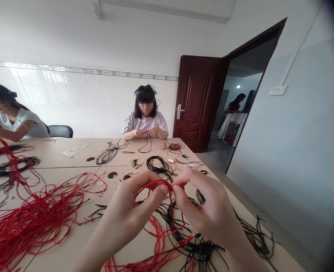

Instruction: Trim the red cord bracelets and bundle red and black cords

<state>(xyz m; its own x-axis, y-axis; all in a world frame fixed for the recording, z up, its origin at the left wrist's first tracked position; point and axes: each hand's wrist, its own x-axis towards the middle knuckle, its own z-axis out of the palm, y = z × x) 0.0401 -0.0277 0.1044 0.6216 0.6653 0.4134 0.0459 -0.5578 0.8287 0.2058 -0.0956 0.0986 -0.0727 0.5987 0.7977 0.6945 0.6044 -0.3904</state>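
My left hand (127,211) and my right hand (203,207) meet over the table, fingertips pinched together on a red cord (155,184) that arches in a loop between them. The cord's loose ends hang down toward a tangle of red and black cords (184,241) lying on the table below my hands. Both hands are closed on the cord, thumb against forefinger.
A big heap of red cords (33,219) lies at the left on the beige table (70,241). Black cord bundles (158,165) lie further back. One person sits across working a black cord (148,141), another at far left. An open brown door (198,102) is at back right.
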